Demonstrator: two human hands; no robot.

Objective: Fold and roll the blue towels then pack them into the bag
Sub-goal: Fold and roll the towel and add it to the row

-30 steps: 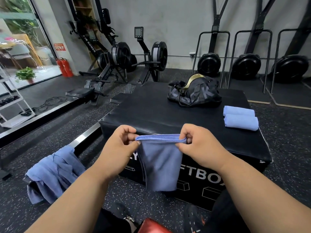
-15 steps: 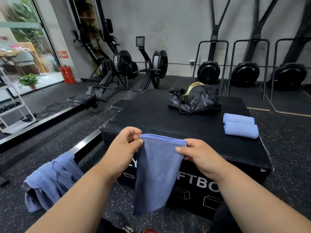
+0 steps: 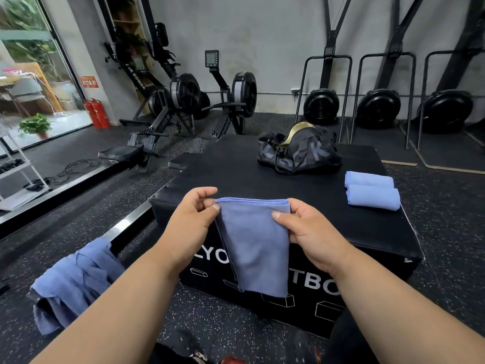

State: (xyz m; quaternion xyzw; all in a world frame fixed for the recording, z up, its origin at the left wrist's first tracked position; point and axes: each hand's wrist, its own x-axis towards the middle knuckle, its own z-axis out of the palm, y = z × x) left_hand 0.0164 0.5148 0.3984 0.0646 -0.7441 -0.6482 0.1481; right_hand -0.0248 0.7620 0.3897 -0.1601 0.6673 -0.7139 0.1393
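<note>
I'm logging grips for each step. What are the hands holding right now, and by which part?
Both hold one folded blue towel: left hand pinches its top left corner, right hand its top right corner.

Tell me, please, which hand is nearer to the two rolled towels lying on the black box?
Right. The right hand pinches the held towel just left of the rolled towels; the left hand pinches its far corner, farther left.
</note>
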